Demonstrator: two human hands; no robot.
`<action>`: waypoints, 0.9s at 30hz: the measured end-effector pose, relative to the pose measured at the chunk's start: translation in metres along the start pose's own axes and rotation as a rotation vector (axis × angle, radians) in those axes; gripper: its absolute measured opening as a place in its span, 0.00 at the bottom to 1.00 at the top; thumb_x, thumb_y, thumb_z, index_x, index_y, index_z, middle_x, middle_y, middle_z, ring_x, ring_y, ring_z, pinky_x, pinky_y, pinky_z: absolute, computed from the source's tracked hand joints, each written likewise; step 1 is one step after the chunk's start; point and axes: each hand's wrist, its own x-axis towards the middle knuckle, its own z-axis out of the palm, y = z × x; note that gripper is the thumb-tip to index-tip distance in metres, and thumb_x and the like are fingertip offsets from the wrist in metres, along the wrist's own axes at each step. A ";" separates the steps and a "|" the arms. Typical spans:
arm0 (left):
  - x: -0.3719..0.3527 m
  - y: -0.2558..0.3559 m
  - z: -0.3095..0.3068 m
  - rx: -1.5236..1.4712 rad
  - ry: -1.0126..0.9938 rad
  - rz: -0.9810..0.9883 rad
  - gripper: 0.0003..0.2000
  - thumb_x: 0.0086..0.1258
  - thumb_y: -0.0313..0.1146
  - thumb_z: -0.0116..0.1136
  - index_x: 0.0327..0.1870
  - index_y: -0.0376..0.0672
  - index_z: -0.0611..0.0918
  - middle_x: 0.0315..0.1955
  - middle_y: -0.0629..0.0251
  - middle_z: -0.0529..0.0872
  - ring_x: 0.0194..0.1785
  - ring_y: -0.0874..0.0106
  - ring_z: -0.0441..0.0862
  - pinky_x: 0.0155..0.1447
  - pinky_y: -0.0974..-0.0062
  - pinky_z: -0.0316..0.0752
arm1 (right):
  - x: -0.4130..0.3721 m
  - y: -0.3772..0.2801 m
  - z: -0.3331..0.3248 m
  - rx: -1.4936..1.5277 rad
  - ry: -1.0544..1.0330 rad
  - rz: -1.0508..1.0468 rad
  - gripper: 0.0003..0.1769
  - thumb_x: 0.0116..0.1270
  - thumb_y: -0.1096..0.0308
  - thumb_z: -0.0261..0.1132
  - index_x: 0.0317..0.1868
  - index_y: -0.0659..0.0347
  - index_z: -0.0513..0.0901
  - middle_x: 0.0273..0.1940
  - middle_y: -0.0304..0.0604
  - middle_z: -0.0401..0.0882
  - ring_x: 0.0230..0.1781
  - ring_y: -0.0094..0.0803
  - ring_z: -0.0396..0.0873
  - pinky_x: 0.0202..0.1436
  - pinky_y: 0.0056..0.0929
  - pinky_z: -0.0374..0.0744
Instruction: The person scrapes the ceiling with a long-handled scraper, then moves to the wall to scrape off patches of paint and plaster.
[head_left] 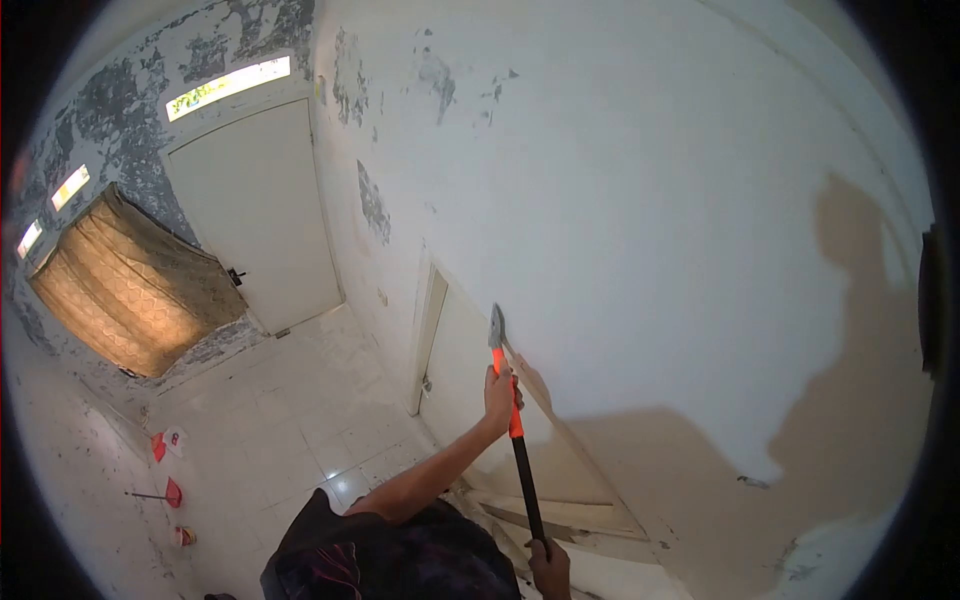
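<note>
I hold a long scraper with an orange and black handle [523,470]. Its metal blade [496,326] rests against the white wall [640,230]. My left hand [499,397] grips the orange upper part of the handle, arm stretched out. Low in the view, my right hand [549,568] is closed round the black end of the handle. A beige patch of wall [700,490] lies just right of the tool, below the white area.
A pale door frame [428,340] stands beside the blade. A white door [255,215] closes the far end of the room, with a cloth-covered window [130,290] to its left. Small red items [172,492] lie on the tiled floor [300,420]. Paint peels on the upper walls.
</note>
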 end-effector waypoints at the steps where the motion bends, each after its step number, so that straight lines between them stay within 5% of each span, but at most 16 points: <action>1: -0.005 -0.004 -0.003 0.005 0.003 0.001 0.13 0.81 0.47 0.44 0.49 0.47 0.67 0.33 0.67 0.73 0.21 0.74 0.73 0.25 0.71 0.73 | -0.007 0.003 0.003 0.006 -0.002 0.001 0.21 0.78 0.51 0.56 0.46 0.63 0.83 0.25 0.35 0.73 0.22 0.25 0.67 0.27 0.28 0.70; 5: -0.013 -0.006 -0.004 0.002 -0.091 -0.075 0.13 0.81 0.47 0.44 0.49 0.46 0.67 0.31 0.67 0.73 0.20 0.73 0.73 0.24 0.70 0.72 | -0.021 0.039 0.012 -0.024 0.059 0.139 0.22 0.77 0.52 0.56 0.48 0.65 0.83 0.30 0.43 0.77 0.29 0.32 0.73 0.35 0.35 0.74; 13: 0.034 0.017 -0.014 -0.031 -0.004 0.045 0.13 0.81 0.46 0.45 0.45 0.46 0.67 0.29 0.68 0.72 0.19 0.75 0.70 0.22 0.73 0.71 | 0.028 -0.030 0.016 -0.037 -0.020 0.160 0.28 0.76 0.47 0.57 0.56 0.66 0.82 0.40 0.53 0.86 0.39 0.43 0.83 0.41 0.39 0.78; 17: -0.001 0.009 -0.004 0.084 -0.086 -0.073 0.14 0.82 0.48 0.43 0.47 0.46 0.65 0.32 0.67 0.72 0.20 0.73 0.73 0.25 0.68 0.77 | -0.013 0.012 0.012 0.092 -0.013 0.195 0.27 0.76 0.47 0.58 0.56 0.65 0.83 0.45 0.54 0.85 0.41 0.39 0.84 0.42 0.36 0.80; 21: 0.012 0.030 -0.011 0.170 -0.187 -0.045 0.12 0.81 0.45 0.43 0.49 0.46 0.65 0.36 0.63 0.73 0.25 0.69 0.78 0.29 0.61 0.80 | 0.000 -0.031 0.003 0.186 0.022 0.226 0.25 0.77 0.48 0.58 0.55 0.64 0.84 0.30 0.42 0.80 0.28 0.28 0.75 0.33 0.31 0.74; 22: 0.027 0.041 -0.012 0.165 -0.142 -0.018 0.11 0.81 0.43 0.42 0.49 0.45 0.65 0.36 0.62 0.74 0.25 0.69 0.78 0.29 0.60 0.81 | 0.014 -0.027 0.017 -0.005 0.106 0.076 0.23 0.77 0.50 0.58 0.49 0.64 0.84 0.26 0.35 0.74 0.24 0.27 0.69 0.30 0.30 0.71; 24: 0.060 0.066 -0.018 0.196 -0.075 0.074 0.12 0.81 0.45 0.43 0.48 0.44 0.66 0.32 0.63 0.74 0.23 0.70 0.77 0.28 0.65 0.80 | 0.049 -0.046 0.022 -0.166 -0.016 0.063 0.17 0.75 0.55 0.58 0.43 0.64 0.79 0.25 0.50 0.78 0.24 0.41 0.79 0.31 0.39 0.75; 25: 0.074 0.078 -0.021 0.199 -0.067 0.148 0.14 0.81 0.47 0.43 0.47 0.44 0.66 0.30 0.64 0.74 0.23 0.71 0.76 0.28 0.66 0.79 | 0.064 -0.069 0.026 -0.170 -0.021 0.060 0.17 0.75 0.55 0.58 0.43 0.64 0.79 0.25 0.50 0.78 0.24 0.41 0.79 0.31 0.39 0.75; 27: 0.086 0.100 -0.023 0.173 -0.067 0.201 0.15 0.82 0.48 0.42 0.45 0.44 0.64 0.32 0.64 0.74 0.22 0.71 0.77 0.26 0.68 0.78 | 0.083 -0.102 0.035 -0.096 -0.037 0.122 0.21 0.74 0.53 0.58 0.47 0.66 0.81 0.32 0.60 0.82 0.38 0.56 0.84 0.43 0.47 0.77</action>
